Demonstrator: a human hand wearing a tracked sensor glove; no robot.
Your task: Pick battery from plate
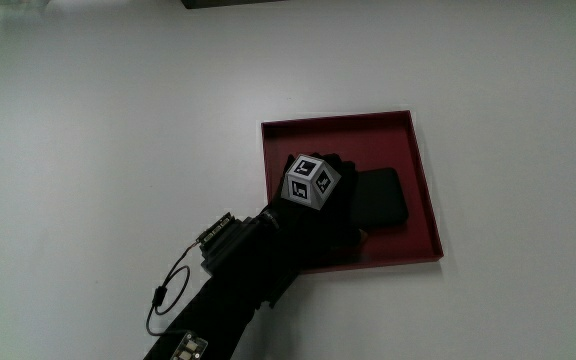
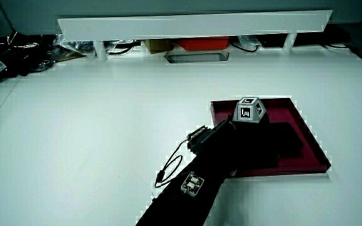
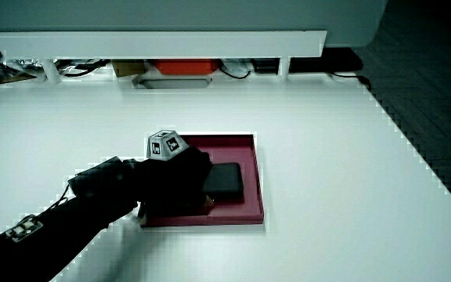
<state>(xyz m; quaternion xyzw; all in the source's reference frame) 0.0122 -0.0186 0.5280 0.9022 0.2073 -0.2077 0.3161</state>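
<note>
A dark red square plate (image 1: pixel 368 140) lies on the white table, also seen in both side views (image 2: pixel 307 135) (image 3: pixel 237 149). In it rests a flat black battery (image 1: pixel 383 197) with rounded corners (image 2: pixel 289 139) (image 3: pixel 229 182). The hand (image 1: pixel 340 205) in its black glove is low over the plate, right against the battery's edge (image 2: pixel 259 135) (image 3: pixel 185 176). The patterned cube (image 1: pixel 311 182) on its back faces up. The black glove merges with the black battery, so the contact between them is hidden. The forearm (image 1: pixel 248 280) reaches in over the plate's corner nearest the person.
A small circuit board and a thin looped cable (image 1: pixel 168 290) ride on the forearm. A low white partition (image 2: pixel 193 25) (image 3: pixel 159 43) runs along the table's edge farthest from the person, with an orange box (image 2: pixel 203 44) and cables under it.
</note>
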